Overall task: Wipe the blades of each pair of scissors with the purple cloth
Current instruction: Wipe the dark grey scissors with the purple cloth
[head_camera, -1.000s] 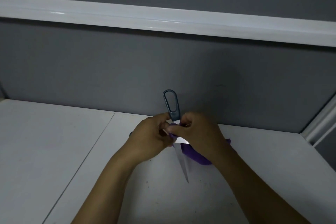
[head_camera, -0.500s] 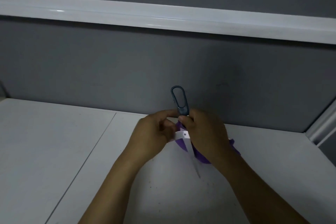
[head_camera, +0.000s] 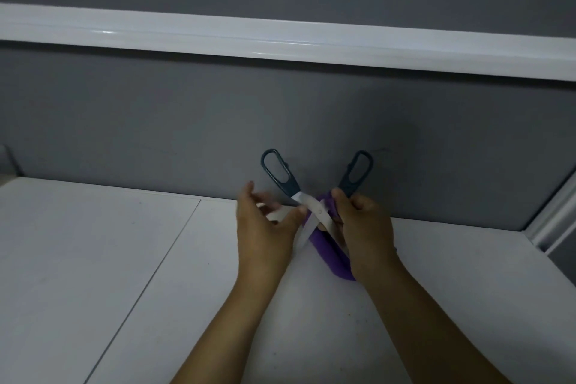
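Observation:
One pair of scissors (head_camera: 314, 207) with dark teal handles and pale blades is held above the white table (head_camera: 93, 259), opened into an X. Its two handle loops point up and away from me. My left hand (head_camera: 265, 228) pinches one blade, which lies across its fingers with the thumb on top. My right hand (head_camera: 364, 228) grips the purple cloth (head_camera: 330, 254) against the scissors just below the right handle. The cloth hangs down under that hand. A second blade runs down between my hands, and its tip is hidden.
A grey partition wall (head_camera: 187, 122) stands right behind the table, with a white rail (head_camera: 218, 38) across it. A seam (head_camera: 162, 262) runs through the tabletop on the left. A white corner frame (head_camera: 551, 212) closes the right side.
The scissors were closed with a single handle loop showing and the blades pointing toward me; now they are spread into an X. My hands have moved slightly apart.

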